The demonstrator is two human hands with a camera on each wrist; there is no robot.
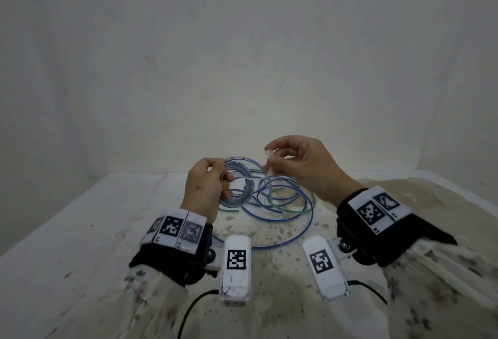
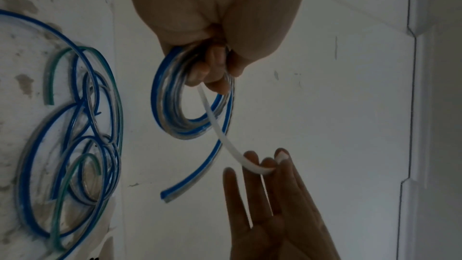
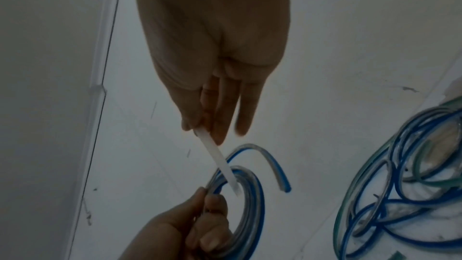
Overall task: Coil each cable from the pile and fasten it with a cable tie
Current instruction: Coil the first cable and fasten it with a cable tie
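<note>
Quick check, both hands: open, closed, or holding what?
Left hand: closed around the coiled blue cable.
Right hand: pinching the white cable tie, which runs to the coil.

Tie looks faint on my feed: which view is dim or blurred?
Head view: evenly lit, soft at the edges, cable tie pale. Left wrist view: dim, but coiled cable is sharp. Right wrist view: darkest, right hand underexposed, fingertips motion-blurred.
</note>
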